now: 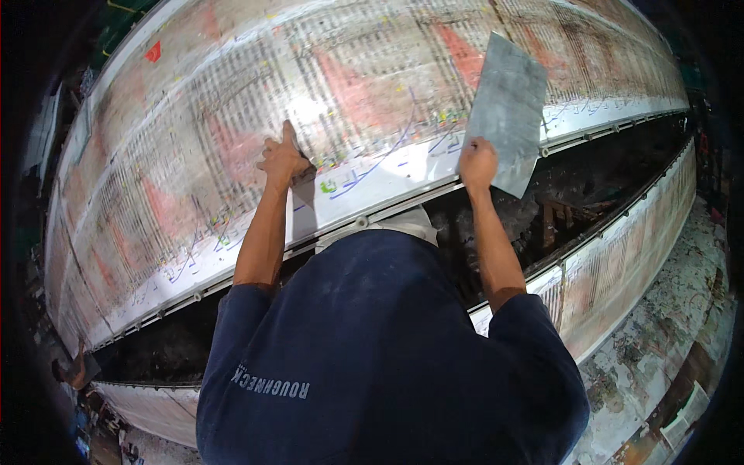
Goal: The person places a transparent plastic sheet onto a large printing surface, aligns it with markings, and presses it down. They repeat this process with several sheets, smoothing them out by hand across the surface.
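Observation:
My right hand (477, 164) grips the lower corner of a flat grey rectangular sheet (508, 108) and holds it up against a long curved panel (194, 132). The panel is pale, with faded red patches, fine grid lines and blue and green scribbles on its white lower band. My left hand (282, 159) presses on that panel to the left, fingers curled and one digit raised. A small dark shape shows at its right side; whether it is something held or a shadow is unclear. My dark blue shirt (372, 364) fills the lower middle.
A metal rail (387, 209) edges the panel's lower side. Below it runs a dark gap (573, 201) with debris and wood pieces, bounded by a second patterned panel (620, 271). Paint-spattered ground (674, 325) lies at the right. A small red tag (153, 52) sits at the upper left.

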Motion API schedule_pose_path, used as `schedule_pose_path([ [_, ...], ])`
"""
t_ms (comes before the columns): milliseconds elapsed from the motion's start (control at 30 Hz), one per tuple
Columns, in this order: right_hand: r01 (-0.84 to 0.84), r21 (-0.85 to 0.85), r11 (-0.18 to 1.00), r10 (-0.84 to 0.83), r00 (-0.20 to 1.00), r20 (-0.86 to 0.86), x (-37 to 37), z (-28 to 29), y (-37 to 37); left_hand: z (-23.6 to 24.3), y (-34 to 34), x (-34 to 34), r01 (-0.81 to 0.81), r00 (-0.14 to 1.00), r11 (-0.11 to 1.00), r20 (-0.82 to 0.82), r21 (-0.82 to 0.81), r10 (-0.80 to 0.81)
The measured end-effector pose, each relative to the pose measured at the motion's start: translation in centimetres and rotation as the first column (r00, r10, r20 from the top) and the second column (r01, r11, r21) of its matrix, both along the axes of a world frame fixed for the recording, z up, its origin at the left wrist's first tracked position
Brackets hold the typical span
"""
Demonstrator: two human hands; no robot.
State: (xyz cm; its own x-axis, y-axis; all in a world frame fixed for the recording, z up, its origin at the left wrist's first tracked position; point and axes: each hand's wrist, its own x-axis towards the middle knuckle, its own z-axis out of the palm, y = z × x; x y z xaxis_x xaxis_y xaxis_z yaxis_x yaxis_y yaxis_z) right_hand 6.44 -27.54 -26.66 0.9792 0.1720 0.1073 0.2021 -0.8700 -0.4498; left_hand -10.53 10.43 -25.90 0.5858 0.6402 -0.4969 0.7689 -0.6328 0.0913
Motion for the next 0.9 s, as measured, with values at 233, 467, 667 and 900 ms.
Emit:
schedule_pose_path([
  [233, -0.141, -0.065, 0.988, 0.132, 0.982, -0.135, 3.4, -0.6, -3.2, -6.1, -14.5, 6.3, -0.055, 0.825, 0.994, 0.557, -0.096, 0.099],
  [467, 0.147, 0.214, 0.966, 0.008, 0.806, -0.592, 5.7, -5.3, -3.6, -4.3, -23.5, 13.3, -0.508, 0.747, 0.852, 0.429, -0.124, 0.508],
  [667, 0.106, 0.441, 0.891, 0.290, 0.615, -0.733, 7.4, -4.1, -5.8, -2.3, -20.8, 11.7, -0.186, 0.693, 0.930, 0.628, -0.318, 0.353],
  [900, -0.392, 0.094, 0.915, 0.363, 0.701, -0.614, 11.8, -4.0, 0.2, -2.1, -15.2, 11.7, -0.401, 0.730, 0.911, 0.567, -0.098, 0.382],
])
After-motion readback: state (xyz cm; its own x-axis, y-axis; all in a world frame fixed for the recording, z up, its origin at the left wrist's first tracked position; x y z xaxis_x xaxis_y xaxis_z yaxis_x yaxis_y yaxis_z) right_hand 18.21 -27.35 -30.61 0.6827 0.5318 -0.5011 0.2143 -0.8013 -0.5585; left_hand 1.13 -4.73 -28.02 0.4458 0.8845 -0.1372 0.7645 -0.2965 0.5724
